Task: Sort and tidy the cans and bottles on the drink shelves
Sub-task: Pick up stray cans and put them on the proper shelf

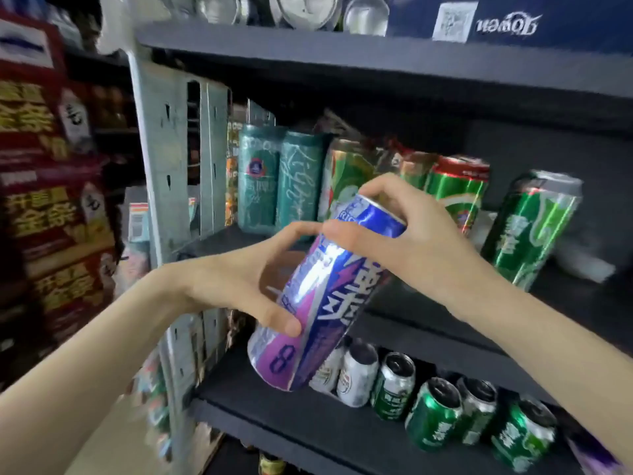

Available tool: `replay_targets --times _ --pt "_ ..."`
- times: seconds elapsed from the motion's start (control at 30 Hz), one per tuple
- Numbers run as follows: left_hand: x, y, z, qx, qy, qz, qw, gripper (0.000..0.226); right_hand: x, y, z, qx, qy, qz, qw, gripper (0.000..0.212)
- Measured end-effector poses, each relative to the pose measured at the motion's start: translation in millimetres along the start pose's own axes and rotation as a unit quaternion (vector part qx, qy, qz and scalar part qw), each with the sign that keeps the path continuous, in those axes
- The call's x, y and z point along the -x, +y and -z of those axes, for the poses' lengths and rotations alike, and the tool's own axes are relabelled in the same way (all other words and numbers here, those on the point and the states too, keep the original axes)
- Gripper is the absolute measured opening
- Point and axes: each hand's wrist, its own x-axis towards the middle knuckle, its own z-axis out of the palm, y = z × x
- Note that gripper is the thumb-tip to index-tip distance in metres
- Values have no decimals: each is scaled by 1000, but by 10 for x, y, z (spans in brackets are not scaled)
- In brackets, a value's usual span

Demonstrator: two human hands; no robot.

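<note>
A tall blue and purple can [318, 303] is tilted in front of the middle shelf [428, 303], held by both hands. My left hand [239, 286] grips its lower half, thumb across the purple label. My right hand [404, 234] holds its top rim with curled fingers. Behind stand two teal cans [260, 180], a green and white can [346, 176], a green and red can [459, 190] and a leaning green can [531, 231].
On the lower shelf [274, 416] stands a row of several small green and white cans [435, 413]. Silver can tops [301, 8] and a blue carton [507, 18] fill the top shelf. Red boxes [51, 200] are stacked at left beside a grey shelf upright [161, 159].
</note>
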Motion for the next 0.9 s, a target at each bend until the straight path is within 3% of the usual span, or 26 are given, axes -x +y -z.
replay_targets --times 0.2,0.37,0.53,0.6,0.67,0.8,0.9 --pt "-59 369 231 41 -82 113 989 78 -61 -126 239 -124 -68 -210 968 60" --pt "-49 732 234 55 -121 187 973 76 -115 -402 488 -185 -94 -282 937 43" --pt "169 1317 266 40 -180 268 946 75 160 -975 680 -234 -108 -383 887 45" --pt "243 1729 249 14 -199 279 939 74 182 -1332 875 -241 -94 -385 886 48" --pt "248 2161 248 -27 -191 270 943 73 119 -1655 1170 -201 -74 -354 910 51" --pt "117 3085 186 -90 -127 199 968 85 -57 -2195 1911 -204 20 -305 930 45" --pt "-27 3600 113 -90 -70 141 983 75 -113 -2436 2341 -228 97 -267 931 41"
